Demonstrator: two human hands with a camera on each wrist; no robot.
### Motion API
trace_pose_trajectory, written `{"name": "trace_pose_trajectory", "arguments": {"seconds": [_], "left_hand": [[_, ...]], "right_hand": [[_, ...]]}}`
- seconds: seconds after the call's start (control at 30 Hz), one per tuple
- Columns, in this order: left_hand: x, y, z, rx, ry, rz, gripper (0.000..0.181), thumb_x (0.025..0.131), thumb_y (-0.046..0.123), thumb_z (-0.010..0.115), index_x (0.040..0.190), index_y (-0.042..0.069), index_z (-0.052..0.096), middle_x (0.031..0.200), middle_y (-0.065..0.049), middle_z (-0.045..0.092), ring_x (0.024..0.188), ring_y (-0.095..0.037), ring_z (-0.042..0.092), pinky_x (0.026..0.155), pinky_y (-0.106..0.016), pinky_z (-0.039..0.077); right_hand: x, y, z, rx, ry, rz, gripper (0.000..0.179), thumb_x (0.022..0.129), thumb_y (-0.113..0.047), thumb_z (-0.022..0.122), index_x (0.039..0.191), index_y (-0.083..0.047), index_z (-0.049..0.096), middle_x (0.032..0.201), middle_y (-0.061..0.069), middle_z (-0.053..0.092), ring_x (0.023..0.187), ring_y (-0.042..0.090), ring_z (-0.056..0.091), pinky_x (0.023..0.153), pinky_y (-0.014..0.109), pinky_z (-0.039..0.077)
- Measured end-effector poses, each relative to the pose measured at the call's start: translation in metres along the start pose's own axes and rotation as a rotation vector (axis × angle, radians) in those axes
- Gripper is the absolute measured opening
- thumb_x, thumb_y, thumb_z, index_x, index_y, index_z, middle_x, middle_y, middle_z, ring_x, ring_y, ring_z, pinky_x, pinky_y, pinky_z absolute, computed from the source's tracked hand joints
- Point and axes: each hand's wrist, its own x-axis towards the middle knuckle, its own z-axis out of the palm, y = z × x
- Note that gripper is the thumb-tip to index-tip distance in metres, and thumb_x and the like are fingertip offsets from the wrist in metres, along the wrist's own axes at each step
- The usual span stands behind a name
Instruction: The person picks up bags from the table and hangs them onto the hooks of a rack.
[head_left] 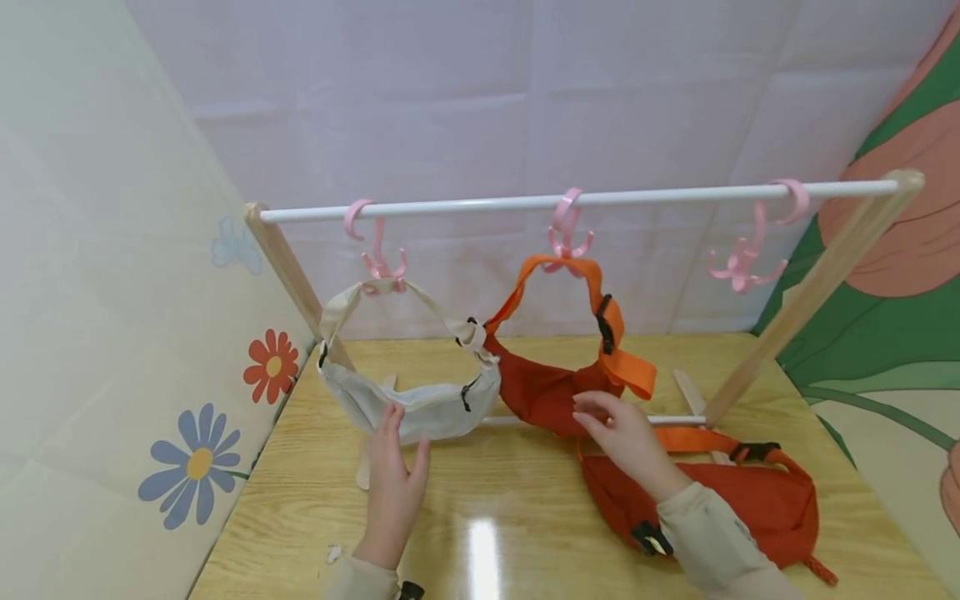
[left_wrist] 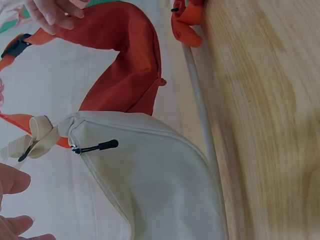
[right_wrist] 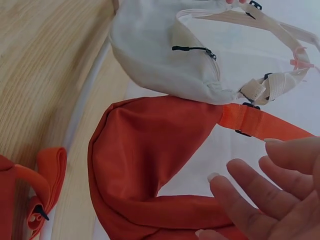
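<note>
A cream waist bag (head_left: 442, 411) hangs by its strap from a pink hook (head_left: 385, 265) on the left. Beside it a red waist bag (head_left: 543, 392) with an orange strap (head_left: 592, 275) hangs from the middle pink hook (head_left: 568, 237). My left hand (head_left: 397, 483) is in front of the cream bag, fingers extended and holding nothing; whether its fingertips touch the bag I cannot tell. By the lower right of the hanging red bag, my right hand (head_left: 622, 437) has loosely bent fingers with nothing between them. In the right wrist view the fingers (right_wrist: 245, 185) spread apart near that bag.
A white rail (head_left: 480, 205) on wooden posts (head_left: 813, 292) carries the hooks. At the right, another pink hook (head_left: 742, 258) holds no bag. A second red waist bag (head_left: 750, 508) lies on the wooden table (head_left: 300, 517), partly behind my right forearm. Printed walls close in both sides.
</note>
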Motion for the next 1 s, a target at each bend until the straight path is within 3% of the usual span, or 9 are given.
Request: {"name": "trace_pose_trajectory", "arguments": {"seconds": [0.13,0.43,0.77,1.0], "left_hand": [[-0.003,-0.002,0.004,0.012,-0.008,0.018,0.052,0.094,0.003,0.061,0.137,-0.012,0.038,0.147,-0.031,0.031,0.133,-0.048,0.030,0.105,-0.063,0.029],[-0.006,-0.002,0.007,0.019,-0.013,0.038,0.051,0.094,0.006,0.062,0.136,-0.013,0.040,0.146,-0.030,0.034,0.132,-0.047,0.034,0.105,-0.062,0.031],[-0.011,-0.004,0.014,0.026,-0.021,0.065,0.050,0.092,0.006,0.063,0.134,-0.013,0.041,0.143,-0.031,0.037,0.130,-0.048,0.036,0.105,-0.062,0.030],[-0.014,-0.005,0.016,0.016,-0.039,0.052,0.051,0.092,0.005,0.063,0.133,-0.014,0.041,0.143,-0.031,0.037,0.131,-0.049,0.035,0.105,-0.062,0.030]], "right_hand": [[0.000,0.003,-0.003,0.006,0.007,-0.021,0.019,0.090,-0.001,0.067,0.108,0.004,0.067,0.098,0.013,0.070,0.092,0.031,0.065,0.083,0.052,0.052],[0.000,0.014,-0.013,-0.025,-0.028,-0.010,0.021,0.091,-0.001,0.065,0.110,0.006,0.066,0.100,0.013,0.070,0.090,0.028,0.065,0.075,0.035,0.054],[-0.006,0.024,-0.027,-0.093,-0.066,-0.019,0.014,0.091,-0.001,0.064,0.104,0.005,0.069,0.096,0.012,0.070,0.088,0.030,0.065,0.076,0.042,0.053],[-0.009,0.032,-0.036,-0.129,-0.088,-0.016,0.014,0.090,-0.001,0.065,0.103,0.004,0.070,0.101,0.015,0.069,0.092,0.032,0.064,0.075,0.042,0.053]]}}
